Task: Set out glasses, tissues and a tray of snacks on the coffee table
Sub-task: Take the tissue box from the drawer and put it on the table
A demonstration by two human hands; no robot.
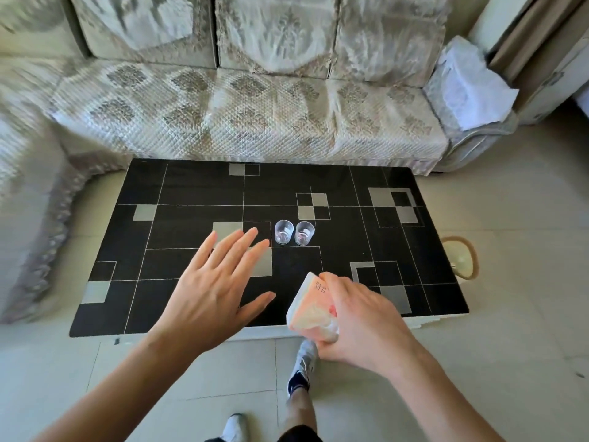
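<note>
Right hand (360, 317) grips the tissue pack (310, 306) low-centre, apparently to set it by the glasses (294, 232); left hand (216, 282) hovers spread, empty.

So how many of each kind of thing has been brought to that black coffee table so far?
Clear ribbed drinking glasses: 2, one beside the other, standing on the table
Pink-and-white soft tissue packs: 1, gripped in the right hand
Snack trays: 0
Total: 3
</note>
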